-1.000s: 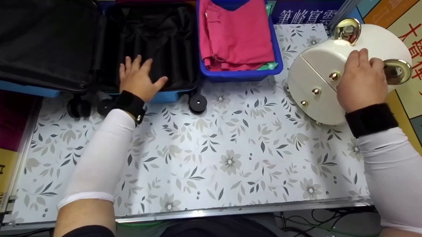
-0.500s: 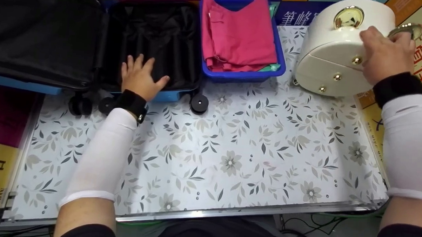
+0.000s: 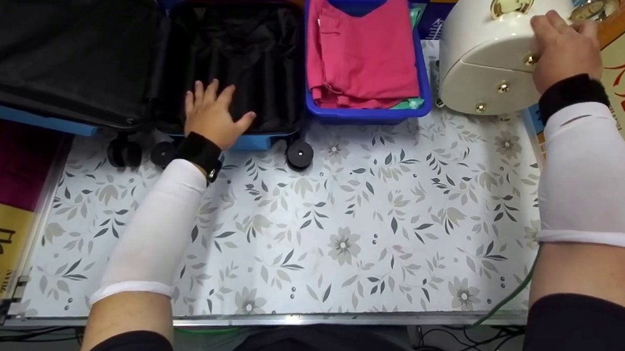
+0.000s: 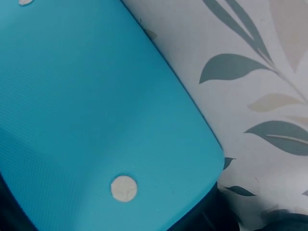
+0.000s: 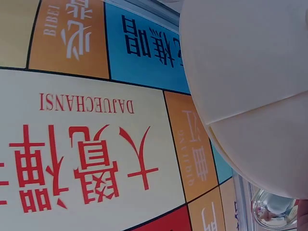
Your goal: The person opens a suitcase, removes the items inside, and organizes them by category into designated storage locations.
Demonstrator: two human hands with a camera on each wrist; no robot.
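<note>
At the back right, my right hand [image 3: 567, 52] grips the top of a white rounded drawer box [image 3: 495, 80] with gold knobs [image 3: 503, 87] and gold ring-shaped parts. The box stands with its drawer front towards me. In the right wrist view, the curved side of the white box [image 5: 245, 72] fills the right part. My left hand [image 3: 216, 114], fingers spread, lies over the near edge of an open suitcase [image 3: 243, 64] with a black lining; whether the palm presses on it cannot be told. The suitcase's blue shell [image 4: 110, 110] fills much of the left wrist view.
Between suitcase and white box stands a blue basket [image 3: 369, 114] with folded pink cloth [image 3: 366, 52] and some green cloth. The suitcase lid [image 3: 62, 47] lies open at the left, and black wheels [image 3: 299, 155] stick out. Floral sheeting covers the table [image 3: 341, 244]. Lettered panels surround it.
My right hand has shifted the white box from a tilted pose to standing, back towards the table's far right corner. My left hand keeps its place on the suitcase, and the view has drifted slightly.
</note>
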